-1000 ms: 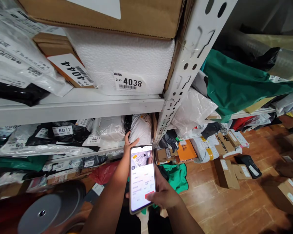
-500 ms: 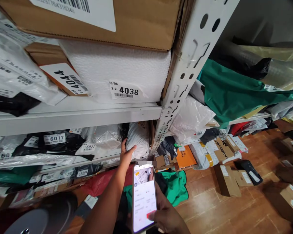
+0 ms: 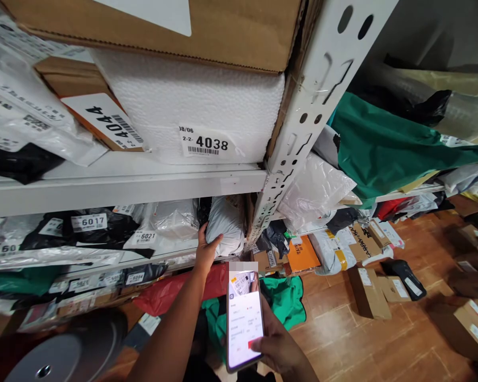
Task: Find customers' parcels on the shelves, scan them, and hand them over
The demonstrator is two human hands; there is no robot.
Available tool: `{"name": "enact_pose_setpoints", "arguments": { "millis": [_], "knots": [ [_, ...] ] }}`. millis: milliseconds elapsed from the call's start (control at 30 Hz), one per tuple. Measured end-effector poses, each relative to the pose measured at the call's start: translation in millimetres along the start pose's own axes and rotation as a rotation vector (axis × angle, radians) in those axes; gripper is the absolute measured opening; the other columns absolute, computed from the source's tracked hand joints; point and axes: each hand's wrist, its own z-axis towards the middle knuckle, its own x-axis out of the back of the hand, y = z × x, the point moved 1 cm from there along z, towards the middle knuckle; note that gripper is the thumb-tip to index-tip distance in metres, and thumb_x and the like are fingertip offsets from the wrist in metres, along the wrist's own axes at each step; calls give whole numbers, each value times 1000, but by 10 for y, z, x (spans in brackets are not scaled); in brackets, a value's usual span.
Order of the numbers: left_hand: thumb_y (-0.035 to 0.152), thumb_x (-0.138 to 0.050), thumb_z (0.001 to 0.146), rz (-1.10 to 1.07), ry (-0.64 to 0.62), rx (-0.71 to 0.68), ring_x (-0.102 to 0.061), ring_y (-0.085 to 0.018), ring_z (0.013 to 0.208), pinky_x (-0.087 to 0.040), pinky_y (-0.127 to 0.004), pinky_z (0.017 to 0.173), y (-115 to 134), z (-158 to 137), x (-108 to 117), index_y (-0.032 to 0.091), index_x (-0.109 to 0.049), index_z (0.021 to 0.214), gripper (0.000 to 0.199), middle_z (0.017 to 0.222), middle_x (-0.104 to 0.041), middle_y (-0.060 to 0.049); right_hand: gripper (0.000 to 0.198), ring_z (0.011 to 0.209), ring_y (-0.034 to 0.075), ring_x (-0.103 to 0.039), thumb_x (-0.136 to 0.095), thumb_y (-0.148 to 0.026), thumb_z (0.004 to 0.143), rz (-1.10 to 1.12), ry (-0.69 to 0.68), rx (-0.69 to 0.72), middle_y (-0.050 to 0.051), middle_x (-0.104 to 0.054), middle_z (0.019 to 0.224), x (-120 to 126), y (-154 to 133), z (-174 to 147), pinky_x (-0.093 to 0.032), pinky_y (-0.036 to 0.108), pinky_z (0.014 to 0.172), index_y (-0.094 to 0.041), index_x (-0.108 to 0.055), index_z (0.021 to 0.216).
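Note:
My left hand grips a pale grey plastic-wrapped parcel at the right end of the lower shelf. The thumb lies across the parcel's front, while the fingers go round its left side and are partly hidden. In my right hand is a smartphone, held upright below the shelf, with the thumb over a red button on its lit screen. A label photo fills the top of that screen, above lines of text too small to read. Left of the grey parcel sits a clear-wrapped package.
A white perforated post rises right of my hands. Above is a shelf edge under a white foam parcel labelled 4038. Bags labelled 6017 and 6021 lie left. Cardboard boxes stand on the tiled floor.
The phone and my right hand have moved slightly right. My left hand keeps its hold on the grey parcel, and the view has shifted a little.

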Motion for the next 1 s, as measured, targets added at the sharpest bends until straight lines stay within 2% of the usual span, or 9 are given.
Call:
{"name": "enact_pose_setpoints", "arguments": {
  "millis": [200,533,733,833,900,1000],
  "knots": [
    [38,-74,71,-4,6,7,-49,-25,123,-35,-39,108,43,-30,-1,29,-44,135,71,128,-55,-4,94,97,27,-69,-76,-3,58,12,-21,8,8,-69,117,-121,-20,31,-50,44,86,-28,-38,140],
    [40,-72,73,22,5,-17,-49,-24,123,-34,-39,109,55,-28,-31,27,-43,135,70,130,-53,-5,95,101,28,-67,-73,0,59,7,-41,2,10,-65,123,-40,47,16,-48,47,91,-28,-37,141],
    [40,-68,77,149,-6,-30,-46,-23,128,-33,-35,110,91,-52,-12,27,-39,138,69,139,-49,-5,92,103,27,-67,-74,-1,58,-19,-20,-5,9,-66,123,-75,-1,5,-48,44,90,-29,-40,139],
    [41,-61,83,292,-1,8,-52,-24,121,-42,-35,101,234,-158,-115,26,-32,143,68,138,-50,-8,95,100,27,-68,-70,0,58,-3,-3,-17,8,-67,122,-111,-38,-63,-49,44,88,-31,-38,142],
    [43,-55,87,428,9,47,-59,-28,109,-47,-38,89,394,-257,-255,24,-29,146,68,128,-56,-13,98,93,27,-70,-67,-1,57,32,5,-30,8,-69,119,-129,-66,-133,-51,45,86,-31,-34,144],
    [43,-46,92,651,21,81,-63,-34,90,-46,-43,75,664,-386,-491,17,-31,148,63,110,-59,-22,96,89,29,-71,-65,-6,59,66,16,-26,9,-70,116,-124,-94,-243,-51,47,83,-30,-33,146]
  ]
}}
